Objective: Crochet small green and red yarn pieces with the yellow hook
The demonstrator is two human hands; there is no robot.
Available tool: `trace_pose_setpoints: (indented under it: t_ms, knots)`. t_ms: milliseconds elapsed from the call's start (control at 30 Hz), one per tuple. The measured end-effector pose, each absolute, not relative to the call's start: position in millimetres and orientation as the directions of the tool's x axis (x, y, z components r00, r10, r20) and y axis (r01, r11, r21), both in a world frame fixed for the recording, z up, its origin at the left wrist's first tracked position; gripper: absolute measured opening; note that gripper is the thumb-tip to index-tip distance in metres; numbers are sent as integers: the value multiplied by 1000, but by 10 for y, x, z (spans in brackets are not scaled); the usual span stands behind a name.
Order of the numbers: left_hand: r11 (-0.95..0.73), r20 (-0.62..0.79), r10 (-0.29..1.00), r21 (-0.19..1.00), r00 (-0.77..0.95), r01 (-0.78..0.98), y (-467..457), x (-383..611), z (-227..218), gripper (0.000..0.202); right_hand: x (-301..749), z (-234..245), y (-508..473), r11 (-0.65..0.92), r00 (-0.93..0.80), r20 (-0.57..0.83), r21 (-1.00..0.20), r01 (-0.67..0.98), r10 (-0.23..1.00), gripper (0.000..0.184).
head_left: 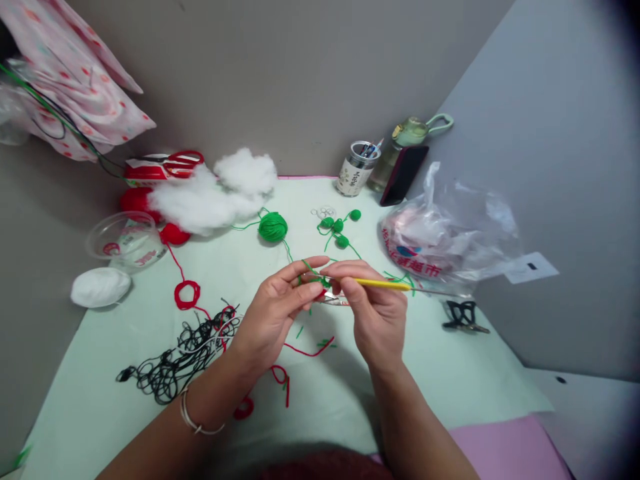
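Observation:
My left hand [277,307] pinches a small piece of green yarn work [316,280] between thumb and fingers, above the middle of the pale green table cover [125,413]. My right hand [375,310] grips a yellow crochet hook [387,285] whose tip meets the green work. A green strand runs from the work back to a green yarn ball [273,227]. Both hands are closed and nearly touch.
Small green crocheted balls [340,227] lie behind the hands. White stuffing [210,193], red yarn [175,233], a red loop [187,293], black cord [175,360], a plastic cup [123,240], a plastic bag [445,233], a tin [357,168], a bottle [400,143] and a black clip [463,317] surround them.

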State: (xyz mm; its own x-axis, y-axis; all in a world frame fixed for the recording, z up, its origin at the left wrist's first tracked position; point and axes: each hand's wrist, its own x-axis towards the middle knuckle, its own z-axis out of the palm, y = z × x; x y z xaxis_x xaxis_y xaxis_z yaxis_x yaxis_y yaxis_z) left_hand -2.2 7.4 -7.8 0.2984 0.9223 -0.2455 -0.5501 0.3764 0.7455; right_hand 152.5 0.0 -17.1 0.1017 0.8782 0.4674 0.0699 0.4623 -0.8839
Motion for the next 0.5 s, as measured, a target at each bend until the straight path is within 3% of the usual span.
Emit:
trace_pose_setpoints:
  t_ms: [67,300,500]
  knots:
    - [354,-233,930,779,284,-518,62,-16,-85,28,1522,-182,-2,436,108,441,-897,73,891,15]
    - [320,-210,940,819,271,-477,76,-29,-41,25,1557,-215,38,355,127,337,-920,-167,933,20]
    - [295,-214,950,853,227,-431,70,-38,-50,27,1551,-156,5,382,128,370,-920,-84,920,23]
